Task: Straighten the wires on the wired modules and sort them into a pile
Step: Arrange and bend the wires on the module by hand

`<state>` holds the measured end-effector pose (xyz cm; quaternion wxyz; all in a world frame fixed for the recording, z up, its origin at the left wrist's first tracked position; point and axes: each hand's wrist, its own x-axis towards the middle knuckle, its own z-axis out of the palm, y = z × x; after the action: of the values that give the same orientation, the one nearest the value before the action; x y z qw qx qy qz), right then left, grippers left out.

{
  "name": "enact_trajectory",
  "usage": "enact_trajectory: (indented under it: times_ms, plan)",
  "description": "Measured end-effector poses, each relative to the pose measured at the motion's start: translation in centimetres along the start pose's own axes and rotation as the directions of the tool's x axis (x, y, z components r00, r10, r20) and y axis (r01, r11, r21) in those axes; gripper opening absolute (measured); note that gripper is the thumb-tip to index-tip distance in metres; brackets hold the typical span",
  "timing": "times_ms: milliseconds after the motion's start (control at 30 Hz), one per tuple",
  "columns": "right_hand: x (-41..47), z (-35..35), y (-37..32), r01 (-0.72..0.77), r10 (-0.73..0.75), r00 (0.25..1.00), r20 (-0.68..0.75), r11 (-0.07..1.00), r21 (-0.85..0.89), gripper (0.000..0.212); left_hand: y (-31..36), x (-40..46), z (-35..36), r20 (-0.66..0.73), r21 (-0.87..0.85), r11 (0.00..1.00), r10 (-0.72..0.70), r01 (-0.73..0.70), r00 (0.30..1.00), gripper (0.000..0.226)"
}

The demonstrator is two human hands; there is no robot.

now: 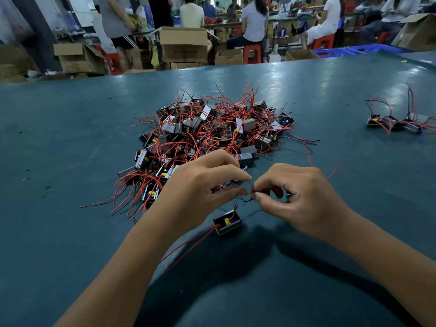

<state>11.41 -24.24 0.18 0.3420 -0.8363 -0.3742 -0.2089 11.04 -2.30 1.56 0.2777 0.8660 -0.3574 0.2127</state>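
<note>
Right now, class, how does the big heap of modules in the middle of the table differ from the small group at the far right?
The big heap holds many modules, tumbled and tangled; the small group holds only a few, side by side. The heap's wires splay everywhere; several of the group's arch upward. Both have dark modules with red wires on the green table.

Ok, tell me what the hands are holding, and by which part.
Both the left hand and right hand pinch a thin black wire between fingertips; the module lies unheld below.
</note>
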Motion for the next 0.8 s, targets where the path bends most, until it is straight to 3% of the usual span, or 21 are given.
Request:
enact_trajectory:
  times_ms: [333, 667, 800]
  plan:
    - [0.02, -0.17, 0.22, -0.028, 0.025, 0.999, 0.022, 0.993, 0.113, 0.006, 0.3, 0.19, 0.09, -0.042, 0.087, 0.986, 0.144, -0.14, 0.989, 0.013]
    - [0.08, -0.06, 0.12, -0.008, 0.007, 1.0, 0.01, 0.996, 0.084, 0.005, 0.26, 0.19, 0.18, 0.009, 0.056, 0.99, 0.132, -0.132, 0.991, 0.014]
    - [-0.04, 0.13, 0.04, 0.006, -0.006, 1.0, -0.01, 1.0, -0.002, 0.003, 0.84, 0.15, 0.45, 0.023, 0.079, 0.993, 0.09, -0.091, 0.996, 0.017]
